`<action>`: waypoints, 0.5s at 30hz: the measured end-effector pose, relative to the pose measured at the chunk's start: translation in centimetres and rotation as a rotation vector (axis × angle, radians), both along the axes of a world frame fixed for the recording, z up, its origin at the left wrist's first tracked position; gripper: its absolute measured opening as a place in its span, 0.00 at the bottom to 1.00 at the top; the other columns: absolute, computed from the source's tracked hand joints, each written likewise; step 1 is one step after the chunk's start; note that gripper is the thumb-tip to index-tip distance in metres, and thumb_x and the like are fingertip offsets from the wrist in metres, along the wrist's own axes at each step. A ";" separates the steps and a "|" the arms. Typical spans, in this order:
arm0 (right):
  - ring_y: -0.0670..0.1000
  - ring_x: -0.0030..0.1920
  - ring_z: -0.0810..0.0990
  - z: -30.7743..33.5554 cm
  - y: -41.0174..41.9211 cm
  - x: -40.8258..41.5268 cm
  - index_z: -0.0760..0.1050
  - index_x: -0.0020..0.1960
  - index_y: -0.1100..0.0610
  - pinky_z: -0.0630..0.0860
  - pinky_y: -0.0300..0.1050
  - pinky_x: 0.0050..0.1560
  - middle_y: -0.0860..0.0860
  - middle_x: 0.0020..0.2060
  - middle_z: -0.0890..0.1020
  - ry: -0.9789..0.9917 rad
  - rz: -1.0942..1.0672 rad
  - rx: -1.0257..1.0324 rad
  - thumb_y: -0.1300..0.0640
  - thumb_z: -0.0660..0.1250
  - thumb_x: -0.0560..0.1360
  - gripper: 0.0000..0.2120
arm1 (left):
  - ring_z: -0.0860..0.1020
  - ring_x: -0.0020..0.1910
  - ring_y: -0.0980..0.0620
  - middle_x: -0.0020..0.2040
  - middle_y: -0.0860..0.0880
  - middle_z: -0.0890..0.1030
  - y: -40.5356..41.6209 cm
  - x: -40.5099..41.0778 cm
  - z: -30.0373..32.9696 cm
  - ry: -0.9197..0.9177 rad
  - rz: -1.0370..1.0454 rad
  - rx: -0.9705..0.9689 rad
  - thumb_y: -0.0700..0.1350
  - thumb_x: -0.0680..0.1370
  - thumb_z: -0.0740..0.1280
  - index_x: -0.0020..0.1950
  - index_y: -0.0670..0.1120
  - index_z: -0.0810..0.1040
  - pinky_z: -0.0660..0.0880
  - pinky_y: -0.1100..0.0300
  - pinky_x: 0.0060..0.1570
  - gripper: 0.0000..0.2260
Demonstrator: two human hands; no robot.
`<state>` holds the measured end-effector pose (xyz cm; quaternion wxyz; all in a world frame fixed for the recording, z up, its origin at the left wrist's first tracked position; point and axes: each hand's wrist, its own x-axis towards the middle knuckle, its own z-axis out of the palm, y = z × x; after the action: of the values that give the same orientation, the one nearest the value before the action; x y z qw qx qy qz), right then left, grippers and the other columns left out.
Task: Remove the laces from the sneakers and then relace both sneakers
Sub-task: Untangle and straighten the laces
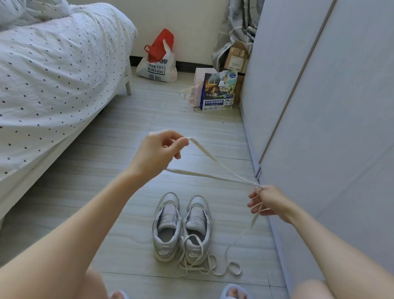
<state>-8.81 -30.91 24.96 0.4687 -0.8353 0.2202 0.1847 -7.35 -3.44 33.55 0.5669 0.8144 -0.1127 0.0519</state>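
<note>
Head view: left hand (159, 150) pinches one end of a cream lace (215, 176), right hand (267, 201) grips it further along, strands stretched between them. Unlaced sneakers (180, 229) sit on floor (115, 201) below both hands, second lace (195, 261) piled beside the right sneaker.

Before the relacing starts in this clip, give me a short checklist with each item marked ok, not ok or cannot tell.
1. Both sneakers unlaced: left sneaker and right sneaker show bare tongues, ok.
2. One lace in hand: left hand and right hand pinch the held lace, ok.
3. Held lace free of knots: tail trails to the floor, cannot tell.
4. Second lace within reach: loose lace lies over the right sneaker's heel, ok.
5. Lace tips intact: cannot tell.
</note>
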 end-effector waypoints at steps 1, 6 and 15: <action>0.48 0.31 0.78 -0.1 -0.3 -0.3 0.71 0.49 0.58 0.69 0.40 0.35 0.52 0.35 0.80 0.054 0.060 -0.037 0.54 0.51 0.82 0.13 | 0.67 0.24 0.56 0.28 0.54 0.77 0.1 0.1 -0.5 0.035 -0.023 0.109 0.46 0.77 0.67 0.42 0.47 0.80 0.65 0.64 0.26 0.06; 0.46 0.40 0.81 -0.7 1.5 -1.4 0.75 0.56 0.58 0.73 0.42 0.48 0.49 0.42 0.83 0.281 0.534 -0.165 0.51 0.59 0.80 0.12 | 0.69 0.27 0.58 0.31 0.55 0.78 0.5 0.1 -2.0 0.132 -0.211 0.534 0.51 0.77 0.66 0.42 0.52 0.79 0.64 0.70 0.26 0.05; 0.49 0.48 0.80 -4.6 5.6 0.7 0.76 0.59 0.60 0.76 0.40 0.47 0.54 0.49 0.81 0.423 0.831 -0.291 0.53 0.57 0.80 0.15 | 0.72 0.31 0.63 0.33 0.57 0.76 1.4 -0.1 -4.9 0.222 -0.448 0.790 0.49 0.77 0.66 0.45 0.51 0.79 0.67 0.72 0.32 0.05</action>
<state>-8.14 -25.28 20.40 0.1788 -0.8535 -0.0180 0.4891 -7.42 -2.04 28.60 0.2192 0.9241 -0.2356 -0.2062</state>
